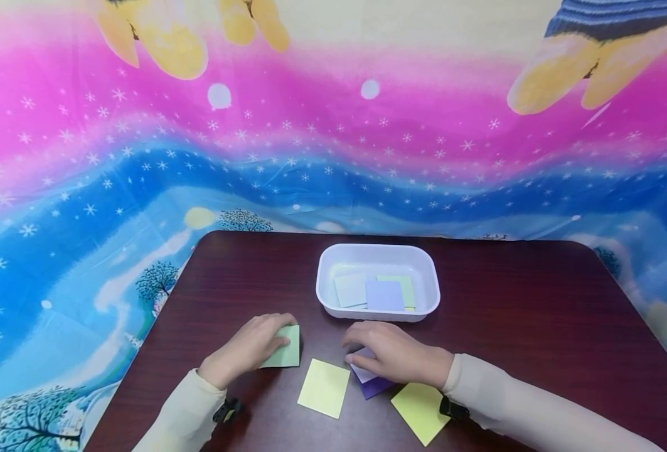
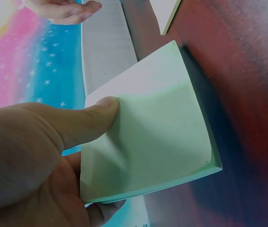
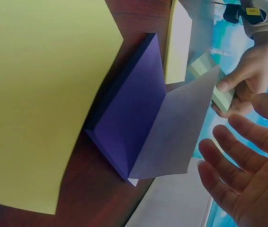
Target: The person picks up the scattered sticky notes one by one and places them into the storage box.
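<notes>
My left hand grips a pad of green sticky notes just left of the middle of the table. Its thumb lies across the top of the pad in the left wrist view. Over a purple sticky-note pad is my right hand, fingers spread and slightly bent. Beside those fingers a pale purple sheet stands tilted up from the pad; a gap shows between sheet and fingertips. From the head view, the hand covers much of the purple pad.
Between the hands lies a yellow sticky-note pad; another yellow pad is partly under the right wrist. Behind them stands a white plastic tray holding a pale blue note, a lavender note and a green note.
</notes>
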Demonstrator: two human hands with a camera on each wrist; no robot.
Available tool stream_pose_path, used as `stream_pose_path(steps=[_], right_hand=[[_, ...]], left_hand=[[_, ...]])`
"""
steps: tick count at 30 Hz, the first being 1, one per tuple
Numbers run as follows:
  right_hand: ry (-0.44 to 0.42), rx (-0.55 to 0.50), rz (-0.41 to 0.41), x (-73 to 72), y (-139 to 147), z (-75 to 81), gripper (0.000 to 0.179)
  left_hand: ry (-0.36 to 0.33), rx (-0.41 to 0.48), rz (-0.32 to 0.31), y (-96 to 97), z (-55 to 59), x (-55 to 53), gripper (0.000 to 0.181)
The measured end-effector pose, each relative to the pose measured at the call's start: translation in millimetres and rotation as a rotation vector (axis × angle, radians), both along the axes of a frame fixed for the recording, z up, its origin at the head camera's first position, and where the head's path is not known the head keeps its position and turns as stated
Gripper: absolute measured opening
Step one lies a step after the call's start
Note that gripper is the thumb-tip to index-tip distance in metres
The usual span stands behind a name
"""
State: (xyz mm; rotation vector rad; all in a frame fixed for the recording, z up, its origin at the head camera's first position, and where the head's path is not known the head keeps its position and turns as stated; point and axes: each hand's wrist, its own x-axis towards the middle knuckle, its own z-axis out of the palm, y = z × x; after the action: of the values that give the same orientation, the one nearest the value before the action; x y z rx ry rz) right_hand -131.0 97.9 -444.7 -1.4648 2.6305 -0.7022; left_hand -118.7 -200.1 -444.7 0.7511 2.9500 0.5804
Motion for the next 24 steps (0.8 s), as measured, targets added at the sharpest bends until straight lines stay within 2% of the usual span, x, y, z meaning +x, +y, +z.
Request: stream_pose_path(steps=[10,18,24], right_hand=[[-0.053,0.007,-0.014,-2.1,-5.5,5.0,0.019],[-0.041,-0.004,-0.011,-4.7,-8.4,10.1,0.018],[-0.045,0.000,-0.018,-7.1,-8.2,12.9,0.020]], left_hand=[[0.004,0.006,0.025,-0.2,14.2,-4.3,0.027],[-0.020,0.015,0.026,0.4,20.9,-8.3,0.028],[-0.003,0.017,0.020,1.0,24.8,-9.8,0.030]])
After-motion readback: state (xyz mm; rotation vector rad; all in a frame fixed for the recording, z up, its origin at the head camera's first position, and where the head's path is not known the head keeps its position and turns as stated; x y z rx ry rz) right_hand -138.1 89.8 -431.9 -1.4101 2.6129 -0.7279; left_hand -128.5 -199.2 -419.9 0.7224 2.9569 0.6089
